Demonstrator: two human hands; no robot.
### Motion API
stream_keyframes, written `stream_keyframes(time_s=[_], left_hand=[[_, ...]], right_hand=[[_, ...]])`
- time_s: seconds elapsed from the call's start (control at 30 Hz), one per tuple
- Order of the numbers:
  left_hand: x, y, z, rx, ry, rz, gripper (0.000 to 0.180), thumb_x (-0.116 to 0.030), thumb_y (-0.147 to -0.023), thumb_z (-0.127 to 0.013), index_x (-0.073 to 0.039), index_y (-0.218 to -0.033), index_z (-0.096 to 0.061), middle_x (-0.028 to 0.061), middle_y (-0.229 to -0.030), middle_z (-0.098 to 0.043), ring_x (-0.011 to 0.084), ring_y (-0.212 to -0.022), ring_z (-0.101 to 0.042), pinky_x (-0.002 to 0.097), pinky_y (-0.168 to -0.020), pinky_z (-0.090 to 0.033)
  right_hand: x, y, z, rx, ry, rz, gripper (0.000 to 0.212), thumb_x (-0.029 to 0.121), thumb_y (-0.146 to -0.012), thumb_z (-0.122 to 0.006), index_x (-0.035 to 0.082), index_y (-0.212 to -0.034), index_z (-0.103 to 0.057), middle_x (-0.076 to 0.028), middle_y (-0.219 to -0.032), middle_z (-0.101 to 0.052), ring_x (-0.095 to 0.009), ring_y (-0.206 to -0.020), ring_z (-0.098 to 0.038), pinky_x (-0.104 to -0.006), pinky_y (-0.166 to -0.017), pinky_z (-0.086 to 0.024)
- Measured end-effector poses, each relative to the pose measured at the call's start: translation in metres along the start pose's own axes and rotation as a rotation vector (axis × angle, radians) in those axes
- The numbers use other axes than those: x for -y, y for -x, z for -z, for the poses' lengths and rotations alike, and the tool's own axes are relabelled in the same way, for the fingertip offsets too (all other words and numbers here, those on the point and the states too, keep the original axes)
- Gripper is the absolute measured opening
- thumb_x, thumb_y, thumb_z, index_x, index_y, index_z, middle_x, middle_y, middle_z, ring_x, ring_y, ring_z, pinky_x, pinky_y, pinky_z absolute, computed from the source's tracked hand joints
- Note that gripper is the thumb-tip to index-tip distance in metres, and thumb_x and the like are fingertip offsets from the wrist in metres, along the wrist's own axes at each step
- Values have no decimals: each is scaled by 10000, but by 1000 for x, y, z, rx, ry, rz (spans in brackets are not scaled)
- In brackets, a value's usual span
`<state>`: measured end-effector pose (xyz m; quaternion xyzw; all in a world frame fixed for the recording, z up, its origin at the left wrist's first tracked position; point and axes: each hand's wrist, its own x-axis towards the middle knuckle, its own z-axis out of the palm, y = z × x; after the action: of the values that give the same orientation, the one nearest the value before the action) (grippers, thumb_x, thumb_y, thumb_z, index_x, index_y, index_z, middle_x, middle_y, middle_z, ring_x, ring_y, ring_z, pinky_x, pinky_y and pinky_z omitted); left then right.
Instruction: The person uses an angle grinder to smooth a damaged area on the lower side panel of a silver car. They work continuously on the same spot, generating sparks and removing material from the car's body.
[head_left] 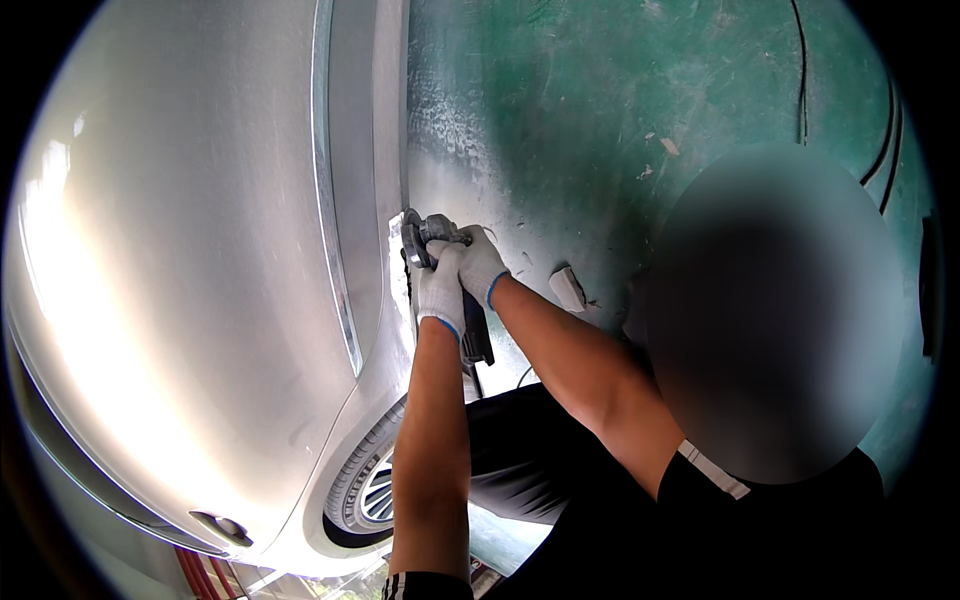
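Between the left hand (440, 292) and the right hand (484, 265), both in pale knit gloves with blue cuffs, sits a dark angle grinder (437, 228), its middle largely hidden by the gloves. The disc's face is turned toward the car, so whether it touches the sill (399, 285) cannot be told. That sill carries a bright, stripped-looking patch with a ragged dark edge, just beside the tool. Farther out, the silver car body (180, 250) runs off the rim, and the left forearm covers part of the wheel (372, 490). On the green floor (600, 110), right of the hands, lies a pale block (567, 288); black cables (803, 80) trail well beyond. A large blurred oval masks whatever is at right. Both hands are closed on the grinder, the right beside its head, the left lower around its body.
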<state>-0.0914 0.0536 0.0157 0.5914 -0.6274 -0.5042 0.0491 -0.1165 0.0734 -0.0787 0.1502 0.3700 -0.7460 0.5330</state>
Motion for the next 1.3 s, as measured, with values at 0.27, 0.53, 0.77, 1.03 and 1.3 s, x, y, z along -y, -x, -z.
stream_keyframes(time_s=[0.27,0.53,0.77,1.03,1.3], left_hand=[[-5,6,-10,-4,5,-9,540,-332,-889,-754,-4,-1309,-670,140,-1139,-717,252,-1011,-721,381,-870,-595],[-2,2,-8,-2,29,-61,449,-264,-934,-729,-41,-1316,-646,140,-1129,-714,241,-991,-723,367,-851,-598],[-7,7,-8,12,25,-14,588,-387,-929,-727,26,-1344,-671,156,-1171,-728,254,-1022,-732,371,-876,-595],[-11,16,-15,7,138,69,488,-300,-931,-744,-84,-1353,-628,109,-1147,-701,254,-1024,-719,405,-881,-611],[-8,19,-20,52,189,-11,616,-414,-905,-774,13,-1334,-655,131,-1182,-718,271,-1046,-729,398,-892,-608]], right_hand=[[4,1,3,-9,-8,12,739,380,-842,-903,-46,-1346,-572,-217,-1153,-741,-301,-1056,-732,-418,-939,-590],[11,6,3,-31,62,18,714,399,-855,-881,-42,-1324,-573,-236,-1175,-737,-309,-1075,-735,-424,-950,-586],[16,12,3,-40,109,24,725,413,-850,-880,-40,-1323,-569,-248,-1182,-738,-330,-1069,-744,-435,-951,-594],[28,16,5,-51,142,19,651,307,-843,-911,-50,-1282,-589,-192,-1121,-742,-264,-989,-735,-400,-895,-599],[30,15,12,-34,248,94,718,451,-857,-890,-30,-1292,-579,-243,-1124,-752,-335,-1031,-759,-434,-908,-605]])
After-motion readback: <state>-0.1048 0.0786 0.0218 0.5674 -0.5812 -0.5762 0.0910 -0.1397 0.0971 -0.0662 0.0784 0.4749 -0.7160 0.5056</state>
